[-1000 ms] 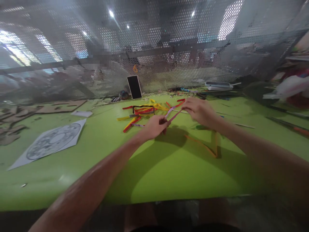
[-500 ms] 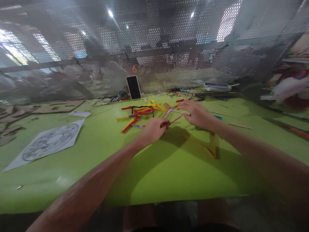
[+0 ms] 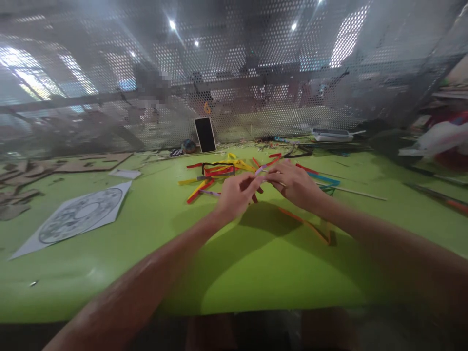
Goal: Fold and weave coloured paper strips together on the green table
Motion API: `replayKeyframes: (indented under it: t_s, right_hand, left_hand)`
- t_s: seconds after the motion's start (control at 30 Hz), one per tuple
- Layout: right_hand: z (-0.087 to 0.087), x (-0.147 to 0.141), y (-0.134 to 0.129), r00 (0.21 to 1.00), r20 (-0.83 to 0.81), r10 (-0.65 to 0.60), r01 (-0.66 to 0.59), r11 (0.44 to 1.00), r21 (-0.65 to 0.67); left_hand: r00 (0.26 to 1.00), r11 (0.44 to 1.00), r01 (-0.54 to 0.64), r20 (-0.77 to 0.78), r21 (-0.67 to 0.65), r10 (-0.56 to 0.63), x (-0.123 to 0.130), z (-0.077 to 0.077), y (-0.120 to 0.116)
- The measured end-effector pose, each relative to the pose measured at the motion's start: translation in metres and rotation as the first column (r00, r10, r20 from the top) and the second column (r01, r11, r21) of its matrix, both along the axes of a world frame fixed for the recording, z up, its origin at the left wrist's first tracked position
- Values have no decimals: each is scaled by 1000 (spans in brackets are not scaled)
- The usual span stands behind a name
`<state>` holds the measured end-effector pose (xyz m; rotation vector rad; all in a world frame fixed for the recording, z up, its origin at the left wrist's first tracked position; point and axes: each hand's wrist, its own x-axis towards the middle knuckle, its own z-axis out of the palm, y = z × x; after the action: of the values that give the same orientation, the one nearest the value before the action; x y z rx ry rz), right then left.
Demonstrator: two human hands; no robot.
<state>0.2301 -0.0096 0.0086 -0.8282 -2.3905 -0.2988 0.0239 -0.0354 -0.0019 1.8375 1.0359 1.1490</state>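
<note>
My left hand [image 3: 236, 195] is closed in a pinch on a dark red strip [image 3: 255, 198], whose end shows below the fingertips. Meeting it fingertip to fingertip, my right hand [image 3: 292, 181] is also closed; the part of the strip between the fingers is mostly hidden. Just behind the fingers lies a lilac strip [image 3: 261, 169]. A loose pile of red, yellow and black strips [image 3: 219, 170] spreads to the left of the hands. An orange bent strip [image 3: 310, 226] rests in front of my right wrist, and a blue strip [image 3: 325, 179] lies beyond it.
A dark-screened tablet-like panel [image 3: 205, 134] leans against the perforated metal screen [image 3: 234, 87]. At left lie a paper with a ring pattern [image 3: 82, 214] and cut cardboard [image 3: 93, 164]. A thin stick [image 3: 360, 193] and an orange-handled tool [image 3: 453, 202] are at right. A white tray [image 3: 332, 135] stands behind.
My hands have come together; the dark red strip that stretched between them is now mostly covered by fingers. My right hand has moved lower, uncovering red strips behind it. The view has shifted slightly.
</note>
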Motion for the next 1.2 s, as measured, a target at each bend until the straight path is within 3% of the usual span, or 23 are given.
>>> replayKeyframes:
  t_s: [0.1,0.27,0.43,0.7,0.97,1.13,1.2]
  right_hand:
    - [2,1,0,1000,-27,4,-3,1000,24]
    - [5,1,-4,998,-57,-5,7,999,33]
    - [3,-3,-6,995,-82,54,-50,998,46]
    - [4,-5,-11,995,-64,71,-68,997,40]
    - [6,-11,-12,985,-62,162,-159,986,53]
    - [7,-5,-7,995,-66,70,-61,990,127]
    - [6,-1,-3,997,-72,10,1,989,145]
  left_hand:
    - [996,973,81,41,-215,-74,-1,5,3]
    - [947,850,321,140,-416,-289,-2,5,2]
    - [915,844,374,301,-385,-268,-1,0,-1]
    - [868,798,485,308,-359,-389,-2,2,-2]
    - [844,843,484,381,-235,-378,-3,8,-3]
    - [860,815,478,365,-328,-357,-2,7,-3]
    - [890,832,421,343,-362,-301,-1,4,-2]
